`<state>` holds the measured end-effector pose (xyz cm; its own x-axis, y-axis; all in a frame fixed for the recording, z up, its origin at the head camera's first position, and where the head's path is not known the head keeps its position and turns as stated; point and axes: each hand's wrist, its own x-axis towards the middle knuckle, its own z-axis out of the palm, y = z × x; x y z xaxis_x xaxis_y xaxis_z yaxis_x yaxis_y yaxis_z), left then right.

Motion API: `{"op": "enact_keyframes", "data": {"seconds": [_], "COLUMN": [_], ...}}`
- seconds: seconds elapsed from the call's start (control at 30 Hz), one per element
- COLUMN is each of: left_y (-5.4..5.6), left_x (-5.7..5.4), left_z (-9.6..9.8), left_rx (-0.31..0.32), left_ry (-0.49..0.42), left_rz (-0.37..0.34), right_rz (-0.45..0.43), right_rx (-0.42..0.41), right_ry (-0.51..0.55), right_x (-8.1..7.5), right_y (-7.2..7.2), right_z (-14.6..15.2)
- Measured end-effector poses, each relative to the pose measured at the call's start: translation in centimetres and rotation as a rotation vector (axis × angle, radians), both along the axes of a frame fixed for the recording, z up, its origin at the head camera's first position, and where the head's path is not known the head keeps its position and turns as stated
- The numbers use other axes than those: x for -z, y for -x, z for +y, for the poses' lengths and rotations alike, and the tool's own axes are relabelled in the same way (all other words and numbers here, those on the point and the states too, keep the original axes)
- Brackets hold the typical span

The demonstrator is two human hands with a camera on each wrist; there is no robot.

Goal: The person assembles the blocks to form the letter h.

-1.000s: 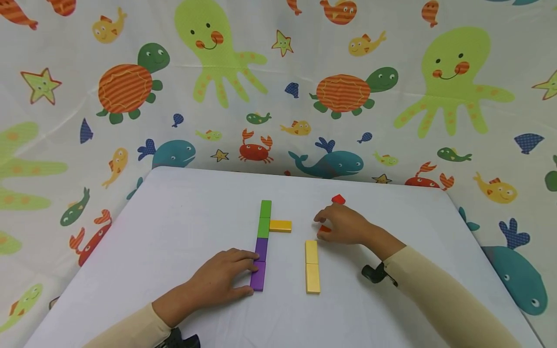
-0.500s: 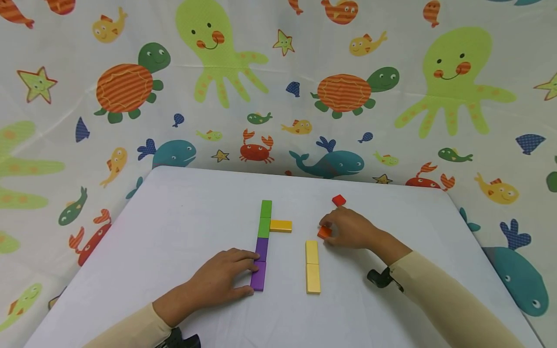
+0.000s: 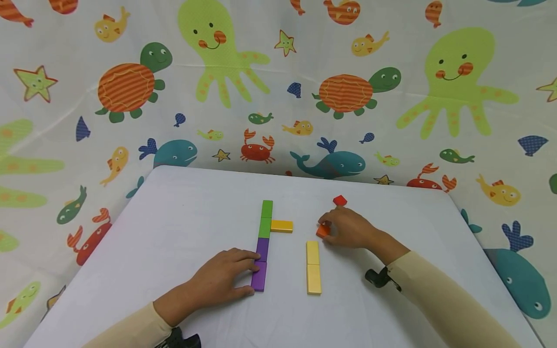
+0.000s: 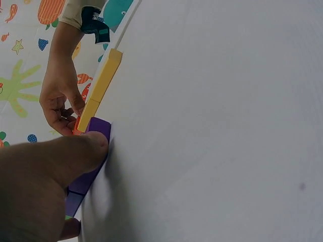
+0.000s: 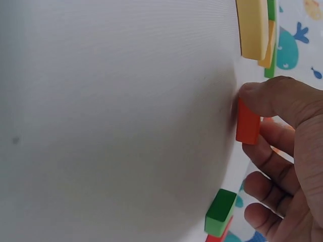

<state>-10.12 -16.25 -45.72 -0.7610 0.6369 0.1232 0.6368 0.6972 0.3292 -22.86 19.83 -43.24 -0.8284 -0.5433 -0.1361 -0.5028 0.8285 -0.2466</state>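
Next to the near end of a column of two purple blocks (image 3: 259,276) lies my left hand (image 3: 219,275), its extended fingers touching them. In the left wrist view its thumb lies against the end purple block (image 4: 101,126). Two green blocks (image 3: 266,218) continue that column away from me, and a yellow block (image 3: 282,226) juts right from them. My right hand (image 3: 350,228) pinches an orange block (image 5: 248,123) between thumb and fingers, low over the table. That block sits just beyond the far end of two pale yellow blocks (image 3: 313,267) set end to end.
A red block (image 3: 340,200) lies behind my right hand, partly covered by it. The right wrist view also shows a green block (image 5: 220,212) near that hand. The white table (image 3: 196,203) meets a sea-animal printed cloth (image 3: 278,96) at its back edge.
My right hand has shifted slightly right and regripped, uncovering more of the orange block, which has turned and moved a little. My left hand and the other blocks stay in place.
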Motion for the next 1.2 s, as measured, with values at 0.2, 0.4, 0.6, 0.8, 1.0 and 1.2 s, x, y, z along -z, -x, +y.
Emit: {"op": "enact_keyframes", "data": {"seconds": [0.2,0.4,0.6,0.8,1.0,1.2], "left_y": [-0.1,0.0,-0.1,-0.1,-0.1,-0.2], "left_x": [0.1,0.0,0.0,0.1,0.0,0.0], "left_z": [0.0,0.0,0.0,0.0,0.0,0.0], "left_rx": [0.008,-0.002,-0.005,-0.005,-0.003,0.003], "left_ry": [-0.002,0.011,0.009,0.003,0.004,-0.003], "left_rz": [0.017,-0.007,-0.006,0.0,0.009,0.018], "right_rz": [-0.003,-0.003,0.001,-0.006,-0.02,-0.022], "right_rx": [-0.009,-0.027,-0.045,-0.037,-0.038,-0.035], "right_ry": [0.034,0.06,0.07,0.07,0.067,0.058], "right_x": [0.1,-0.2,0.1,0.3,0.3,0.3], "right_y": [0.5,0.7,1.3,1.7,1.9,1.9], "right_z": [-0.9,-2.1,-2.9,-3.6,-4.2,-4.7]}}
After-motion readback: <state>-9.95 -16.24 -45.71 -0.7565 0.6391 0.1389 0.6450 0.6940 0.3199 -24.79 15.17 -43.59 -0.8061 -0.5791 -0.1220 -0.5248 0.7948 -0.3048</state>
